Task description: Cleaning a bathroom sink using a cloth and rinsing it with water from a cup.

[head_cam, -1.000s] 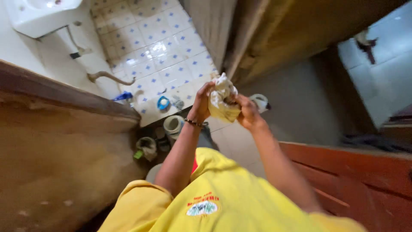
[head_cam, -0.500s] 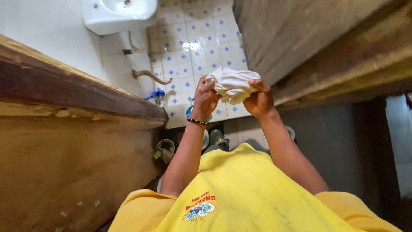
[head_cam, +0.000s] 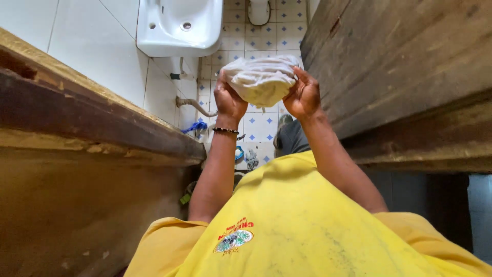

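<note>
Both of my hands are raised in front of my chest and hold a bunched whitish plastic bag (head_cam: 262,81) with a pale yellow lump inside. My left hand (head_cam: 229,99) grips its left side; a dark bead bracelet circles that wrist. My right hand (head_cam: 302,95) clasps the right side, fingers over the top edge. I wear a yellow shirt (head_cam: 302,225). What the bag contains cannot be made out.
A white wall-hung sink (head_cam: 180,24) with a drain hose is beyond the bag. The floor has white tiles with blue diamonds (head_cam: 262,125). A wooden beam (head_cam: 77,123) runs along the left, rough wooden boards (head_cam: 410,66) on the right. Small objects lie on the floor below.
The view has swung so the sink and tiled floor sit straight ahead. The bag stays between both hands, now more bunched and held a little higher.
</note>
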